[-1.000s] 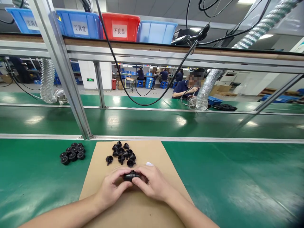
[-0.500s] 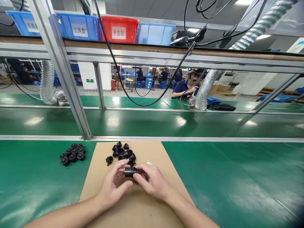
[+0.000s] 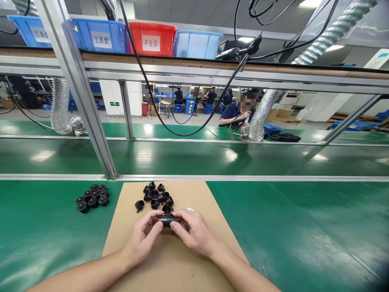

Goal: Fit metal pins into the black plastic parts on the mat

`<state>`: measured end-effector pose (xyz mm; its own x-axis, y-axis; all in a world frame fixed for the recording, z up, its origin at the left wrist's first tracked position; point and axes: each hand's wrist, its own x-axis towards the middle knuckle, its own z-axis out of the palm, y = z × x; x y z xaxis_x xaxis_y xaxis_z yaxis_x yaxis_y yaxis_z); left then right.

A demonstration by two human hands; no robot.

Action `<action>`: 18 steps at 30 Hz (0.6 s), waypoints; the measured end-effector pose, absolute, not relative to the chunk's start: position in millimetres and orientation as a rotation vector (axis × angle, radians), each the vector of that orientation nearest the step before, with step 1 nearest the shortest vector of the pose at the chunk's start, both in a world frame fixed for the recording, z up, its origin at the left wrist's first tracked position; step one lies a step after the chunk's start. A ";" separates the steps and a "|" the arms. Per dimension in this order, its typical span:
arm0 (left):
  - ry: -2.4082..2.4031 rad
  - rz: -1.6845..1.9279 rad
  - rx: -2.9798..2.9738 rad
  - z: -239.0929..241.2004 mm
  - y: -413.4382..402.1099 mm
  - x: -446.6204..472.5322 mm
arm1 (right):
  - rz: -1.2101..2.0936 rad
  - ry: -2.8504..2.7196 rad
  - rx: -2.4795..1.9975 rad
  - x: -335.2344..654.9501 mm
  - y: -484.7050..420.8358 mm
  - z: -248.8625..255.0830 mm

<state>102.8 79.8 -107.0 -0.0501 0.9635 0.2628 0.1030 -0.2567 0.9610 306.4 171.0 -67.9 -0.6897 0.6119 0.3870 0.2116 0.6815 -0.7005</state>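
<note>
A black cylindrical plastic part lies level between my two hands, above the cardboard sheet. My left hand is closed on its left end, thumb in front and fingers behind. At the other end, my right hand pinches it between thumb and fingers, which hide that end. Just beyond my fingertips, several loose black funnel-shaped parts lie in a pile on the cardboard. One of them sits a little apart at the left.
Several round black parts are grouped on the green table left of the cardboard. A metal post rises behind them. A black cable hangs from the shelf, which carries blue bins and a red bin. A co-worker sits across.
My left thumb and fingers, spread around the cylindrical part before, have closed on its left end. My right hand keeps its pinch in nearly the same place.
</note>
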 end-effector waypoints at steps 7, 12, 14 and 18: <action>1.183 1.429 1.482 -107.0 78.1 103.6 | 0.822 -2.250 -0.592 306.1 171.9 -70.7; 1.213 1.453 1.608 -108.4 77.4 102.9 | 0.808 -2.245 -0.584 306.0 172.5 -72.4; 1.216 1.460 1.630 -107.4 77.6 103.5 | 0.812 -2.228 -0.577 305.9 172.8 -73.3; 1.180 1.411 1.460 -106.7 79.4 104.1 | 0.808 -2.245 -0.575 306.0 173.0 -74.3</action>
<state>104.1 79.4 -106.7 -0.0440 0.9597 0.2777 0.1030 -0.2721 0.9567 306.0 173.0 -74.3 -0.6754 0.5890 0.4437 0.1714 0.7106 -0.6824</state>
